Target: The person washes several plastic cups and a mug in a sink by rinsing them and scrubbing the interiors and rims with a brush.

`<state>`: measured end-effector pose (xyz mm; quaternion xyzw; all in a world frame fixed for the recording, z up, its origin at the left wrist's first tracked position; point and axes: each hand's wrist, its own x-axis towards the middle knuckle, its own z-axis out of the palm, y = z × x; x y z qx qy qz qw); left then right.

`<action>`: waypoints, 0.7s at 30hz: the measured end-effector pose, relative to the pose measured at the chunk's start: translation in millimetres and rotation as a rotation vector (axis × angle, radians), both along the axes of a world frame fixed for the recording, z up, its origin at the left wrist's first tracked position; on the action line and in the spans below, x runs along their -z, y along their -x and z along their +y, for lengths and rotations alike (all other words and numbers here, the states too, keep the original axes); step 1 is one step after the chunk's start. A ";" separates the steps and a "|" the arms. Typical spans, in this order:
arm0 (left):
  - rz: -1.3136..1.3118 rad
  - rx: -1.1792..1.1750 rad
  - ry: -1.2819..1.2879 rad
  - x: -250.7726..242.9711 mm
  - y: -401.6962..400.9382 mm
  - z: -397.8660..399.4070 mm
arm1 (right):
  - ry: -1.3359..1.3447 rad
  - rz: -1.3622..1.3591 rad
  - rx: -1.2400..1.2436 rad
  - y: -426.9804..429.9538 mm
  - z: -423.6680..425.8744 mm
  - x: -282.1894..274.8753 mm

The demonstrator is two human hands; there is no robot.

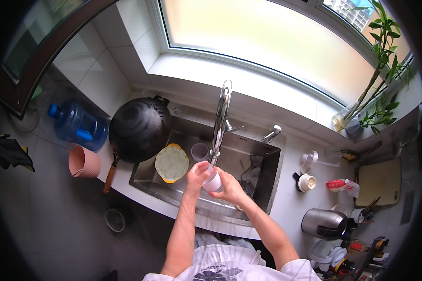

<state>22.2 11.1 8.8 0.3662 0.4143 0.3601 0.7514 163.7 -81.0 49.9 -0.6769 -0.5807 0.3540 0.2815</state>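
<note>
Above the steel sink (183,193), my left hand (197,175) and my right hand (229,186) hold a small white cup (212,181) between them, right under the spout of the chrome faucet (221,116). Water appears to run from the spout at the cup. My left fingers curl at its upper left side; my right thumb and fingers span its right side. Left of my hands, a round dish with a yellow rim (172,163) lies in the sink beside a translucent cup (199,152). Dark scraps and a crumpled clear bag (254,167) are in the sink's right part.
A black wok (140,129) leans over the sink's left edge, near a blue water jug (81,123) and a pink basket (85,161). On the right counter are a white-and-black lid (306,183), a steel kettle (323,223) and a cutting board (378,182). Plants (369,80) stand by the window.
</note>
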 end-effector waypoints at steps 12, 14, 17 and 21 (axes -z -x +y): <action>0.745 -0.346 -0.423 -14.2 -34.2 -34.2 | -0.165 -0.200 0.127 26.4 -12.1 15.7; 0.537 -0.277 -0.334 6.3 -17.6 -25.4 | -0.164 -0.196 0.083 23.4 -11.8 13.0; 0.231 -0.106 -0.165 6.4 -0.7 -17.4 | -0.126 -0.136 0.038 4.8 -10.9 15.5; -0.101 0.185 -0.082 0.1 4.8 -9.6 | -0.112 0.265 -0.130 -11.5 -10.0 33.8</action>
